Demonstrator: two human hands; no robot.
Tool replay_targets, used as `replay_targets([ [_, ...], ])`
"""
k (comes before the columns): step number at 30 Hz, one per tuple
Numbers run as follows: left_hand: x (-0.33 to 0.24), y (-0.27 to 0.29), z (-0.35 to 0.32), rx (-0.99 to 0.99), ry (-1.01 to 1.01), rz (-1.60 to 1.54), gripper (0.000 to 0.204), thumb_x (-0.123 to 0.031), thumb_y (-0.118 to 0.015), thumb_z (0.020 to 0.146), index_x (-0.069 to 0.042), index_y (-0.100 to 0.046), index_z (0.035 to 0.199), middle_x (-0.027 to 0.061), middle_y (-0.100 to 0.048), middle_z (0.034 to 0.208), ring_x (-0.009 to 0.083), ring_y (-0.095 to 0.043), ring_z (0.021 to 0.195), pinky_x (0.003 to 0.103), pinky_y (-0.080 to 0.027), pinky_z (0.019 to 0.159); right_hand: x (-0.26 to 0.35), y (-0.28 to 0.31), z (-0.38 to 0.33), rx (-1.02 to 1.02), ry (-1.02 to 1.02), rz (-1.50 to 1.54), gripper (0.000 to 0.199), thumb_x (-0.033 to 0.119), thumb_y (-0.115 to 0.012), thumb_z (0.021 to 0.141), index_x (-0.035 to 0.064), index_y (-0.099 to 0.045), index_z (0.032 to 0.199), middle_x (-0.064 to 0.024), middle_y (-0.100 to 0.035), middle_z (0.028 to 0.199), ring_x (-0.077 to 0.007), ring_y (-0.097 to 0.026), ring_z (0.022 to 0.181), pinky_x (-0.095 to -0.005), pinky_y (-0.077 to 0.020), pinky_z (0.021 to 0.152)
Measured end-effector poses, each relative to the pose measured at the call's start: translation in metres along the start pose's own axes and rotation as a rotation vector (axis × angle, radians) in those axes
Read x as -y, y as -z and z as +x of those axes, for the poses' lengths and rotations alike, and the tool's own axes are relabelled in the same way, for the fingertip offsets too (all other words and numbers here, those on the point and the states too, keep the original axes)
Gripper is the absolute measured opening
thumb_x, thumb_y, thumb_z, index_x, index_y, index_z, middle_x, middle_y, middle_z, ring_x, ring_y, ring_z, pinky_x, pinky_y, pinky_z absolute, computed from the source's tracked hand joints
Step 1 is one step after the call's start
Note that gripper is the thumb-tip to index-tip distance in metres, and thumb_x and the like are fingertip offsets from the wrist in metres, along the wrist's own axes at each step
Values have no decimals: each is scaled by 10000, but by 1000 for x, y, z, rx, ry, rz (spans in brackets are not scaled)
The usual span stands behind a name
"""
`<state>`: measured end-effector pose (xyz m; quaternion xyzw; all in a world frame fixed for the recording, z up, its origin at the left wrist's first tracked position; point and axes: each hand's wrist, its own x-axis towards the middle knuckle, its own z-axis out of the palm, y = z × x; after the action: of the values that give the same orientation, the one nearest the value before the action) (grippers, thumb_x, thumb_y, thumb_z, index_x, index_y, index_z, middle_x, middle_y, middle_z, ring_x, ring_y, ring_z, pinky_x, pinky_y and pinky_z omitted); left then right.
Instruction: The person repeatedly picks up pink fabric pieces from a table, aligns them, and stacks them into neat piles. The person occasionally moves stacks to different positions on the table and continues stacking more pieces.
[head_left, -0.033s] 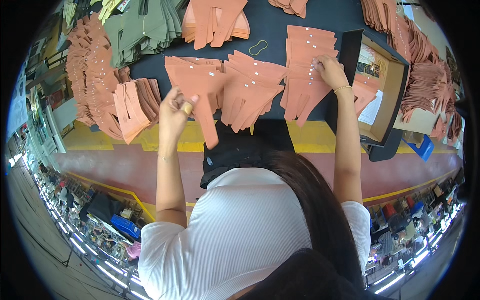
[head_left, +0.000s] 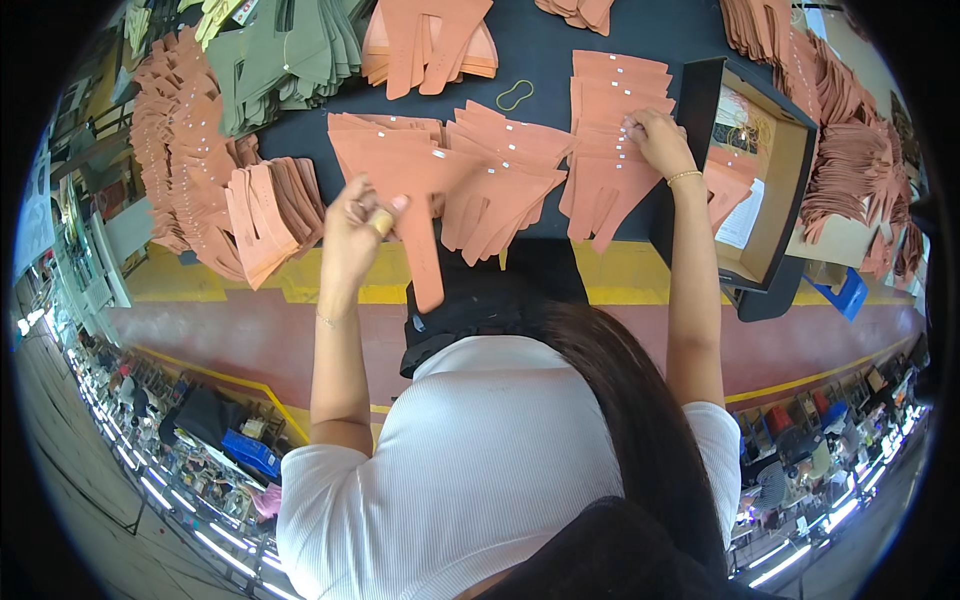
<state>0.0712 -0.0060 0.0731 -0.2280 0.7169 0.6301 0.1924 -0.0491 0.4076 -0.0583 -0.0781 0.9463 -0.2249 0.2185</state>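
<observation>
My left hand (head_left: 357, 228) grips a flat orange cut piece (head_left: 402, 168), shaped like part of a glove, between thumb and fingers. A yellow cover wraps one of its fingers. The piece's long strip hangs past the table's near edge, and its wide end lies over a stack of similar pieces (head_left: 388, 122). At the right, my right hand (head_left: 660, 143) has bent fingertips pinched at a fanned stack of orange pieces (head_left: 598, 185) with small white labels; exactly what they grip is partly hidden. Between the hands rests another fanned orange stack (head_left: 505, 185).
A dark open box (head_left: 800, 175) with rubber bands and paper inside stands right of my right hand. Green cut pieces (head_left: 300, 75) lie at the far left. More orange stacks (head_left: 185, 150) line the left side. A loose rubber band (head_left: 515, 95) lies on the dark table.
The orange piece in my left hand has shifted slightly right and toward me, tilting a little. My left hand moves with it. My right hand stays in place.
</observation>
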Motion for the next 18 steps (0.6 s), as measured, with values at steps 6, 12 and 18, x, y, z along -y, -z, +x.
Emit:
replay_targets([
  [6,7,-63,27,137,122,339,453,-72,-700,856,48,-522,1255,128,-689,1072,152,-645,795,276,-515,706,3,2,-2,15,-33,-16,148,207,-614,881,107,-695,953,-74,-681,1017,-311,-625,1017,-514,-448,845],
  [12,19,-151,63,24,-672,748,433,-148,-697,835,-21,-586,1233,179,-581,1143,353,-521,1131,458,-416,983,3,4,-1,36,-39,-57,233,288,-577,926,123,-710,1022,-92,-685,1036,-323,-631,1015,-514,-426,894],
  [18,25,-228,132,219,-879,868,235,-141,-654,830,-58,-666,1050,121,-604,1058,305,-548,1036,421,-406,898,8,8,0,124,-114,-97,273,312,-556,955,85,-680,1043,-127,-707,996,-318,-643,1013,-473,-412,927],
])
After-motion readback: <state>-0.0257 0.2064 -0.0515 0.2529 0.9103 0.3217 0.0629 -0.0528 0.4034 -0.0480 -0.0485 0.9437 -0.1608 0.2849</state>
